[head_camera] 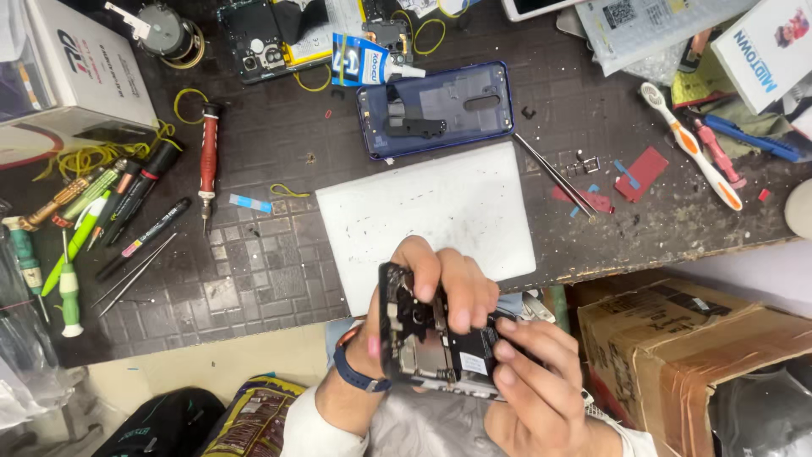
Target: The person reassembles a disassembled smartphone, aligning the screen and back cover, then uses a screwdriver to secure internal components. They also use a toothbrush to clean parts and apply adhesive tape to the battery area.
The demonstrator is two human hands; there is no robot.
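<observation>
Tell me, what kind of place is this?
It looks like a phone repair bench. Both hands, left hand and right hand, hold an opened phone with its insides showing. A blue phone back cover lies on the dark table, with screwdrivers and tweezers nearby.

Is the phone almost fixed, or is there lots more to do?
Done: the blue back cover is already off, lying inside-up on the table above the white mat. In hand: the left hand and right hand hold the opened phone, its inner parts bare. Left: the cover isn't back on, and tweezers and glue tube lie out.
</observation>
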